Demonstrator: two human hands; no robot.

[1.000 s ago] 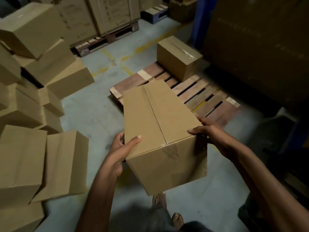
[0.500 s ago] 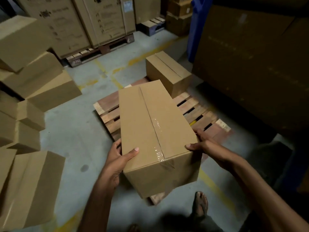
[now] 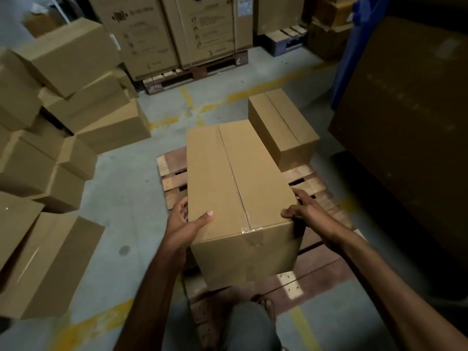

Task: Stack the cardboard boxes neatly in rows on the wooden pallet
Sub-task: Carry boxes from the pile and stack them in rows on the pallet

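item: long brown taped cardboard box (image 3: 235,188), held lengthwise over the slatted wooden pallet (image 3: 311,183); contact with the slats cannot be told. left hand (image 3: 184,224) and right hand (image 3: 306,211): fingers curled round the near corners, thumbs on top. second brown cardboard box (image 3: 283,127): on the pallet's far end. loose cardboard boxes (image 3: 76,72): heaped left of the pallet.

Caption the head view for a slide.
Left hand and right hand hold a cardboard box over the wooden pallet, near one placed box.
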